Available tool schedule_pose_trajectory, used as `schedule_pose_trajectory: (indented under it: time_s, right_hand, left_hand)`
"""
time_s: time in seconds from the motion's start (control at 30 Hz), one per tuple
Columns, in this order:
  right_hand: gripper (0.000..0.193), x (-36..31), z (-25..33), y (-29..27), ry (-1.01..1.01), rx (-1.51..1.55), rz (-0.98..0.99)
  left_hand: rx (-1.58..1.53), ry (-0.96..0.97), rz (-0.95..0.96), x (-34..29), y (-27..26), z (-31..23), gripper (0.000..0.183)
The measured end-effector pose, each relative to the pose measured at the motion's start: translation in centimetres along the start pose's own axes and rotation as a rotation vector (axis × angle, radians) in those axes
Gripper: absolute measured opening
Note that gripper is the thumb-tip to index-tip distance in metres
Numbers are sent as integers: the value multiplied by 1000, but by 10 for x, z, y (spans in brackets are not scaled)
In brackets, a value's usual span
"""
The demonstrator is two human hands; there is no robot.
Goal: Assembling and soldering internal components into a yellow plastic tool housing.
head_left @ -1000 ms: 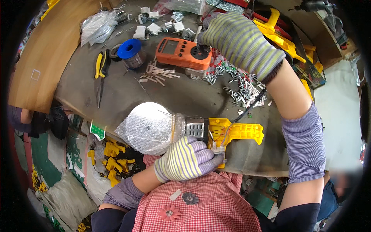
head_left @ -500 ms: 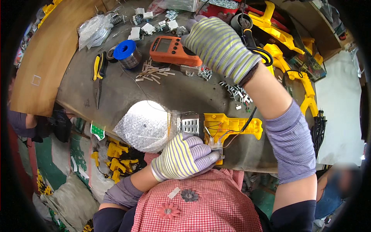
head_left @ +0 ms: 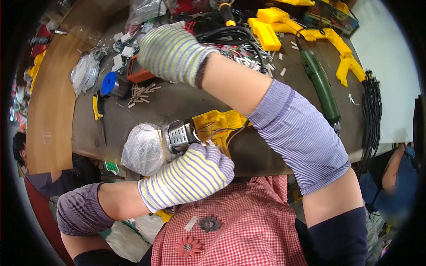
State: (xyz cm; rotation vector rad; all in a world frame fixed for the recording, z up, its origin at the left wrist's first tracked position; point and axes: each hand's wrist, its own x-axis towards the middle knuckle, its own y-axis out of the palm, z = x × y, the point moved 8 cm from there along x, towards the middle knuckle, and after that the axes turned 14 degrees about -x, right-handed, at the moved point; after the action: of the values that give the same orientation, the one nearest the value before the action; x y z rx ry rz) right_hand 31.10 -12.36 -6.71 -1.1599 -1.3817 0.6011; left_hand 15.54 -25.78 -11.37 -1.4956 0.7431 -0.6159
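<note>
My left hand (head_left: 188, 177), in a striped knit glove, is closed at the near edge of an open yellow tool housing (head_left: 222, 120). Its fingers curl around the housing's near part, with the fingertips out of sight. Wires run inside the housing, and a slotted metal piece (head_left: 179, 136) sits at its left end. Under that piece lies bubble wrap (head_left: 142, 148). Farther off, my right hand (head_left: 171, 55), gloved the same way, is closed over an orange handheld meter (head_left: 141, 75). It covers most of the meter, hiding its fingertips and whatever they hold.
Yellow-handled pliers (head_left: 98, 108) and a blue spool of wire (head_left: 108, 84) lie left, near scattered small sticks (head_left: 142, 94). A green electric screwdriver (head_left: 319, 84), yellow housings (head_left: 266, 33) and black cables (head_left: 368, 102) occupy the right. A wooden board (head_left: 51, 111) borders the table's left side.
My view has shifted, so the table's things appear farther left. My right hand has moved left over the meter and now covers its screen. My left hand stays at the yellow housing.
</note>
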Motion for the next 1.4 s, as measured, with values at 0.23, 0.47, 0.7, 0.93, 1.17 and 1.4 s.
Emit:
schedule_pose_trajectory:
  time_s: [0.23, 0.47, 0.7, 0.93, 1.17, 1.4]
  right_hand:
    - [23, -4, -2, -1, 79, 117, -2]
    - [38, -6, -7, 4, 117, 97, -27]
    - [37, -7, -3, 2, 79, 18, -46]
    - [37, -5, -3, 3, 123, 67, -67]
    - [36, -7, -8, 1, 156, 69, -132]
    - [32, -6, -5, 3, 130, 58, -114]
  left_hand:
    - [-34, -179, -87, -9, 6, 16, 17]
    - [-156, -519, -319, -25, 12, 25, 18]
    - [-506, -386, -503, -43, 3, 29, 28]
    - [-576, -369, -510, -50, 10, 30, 28]
    - [-583, -388, -516, -49, 14, 29, 28]
    - [-485, -392, -501, -52, 14, 26, 26]
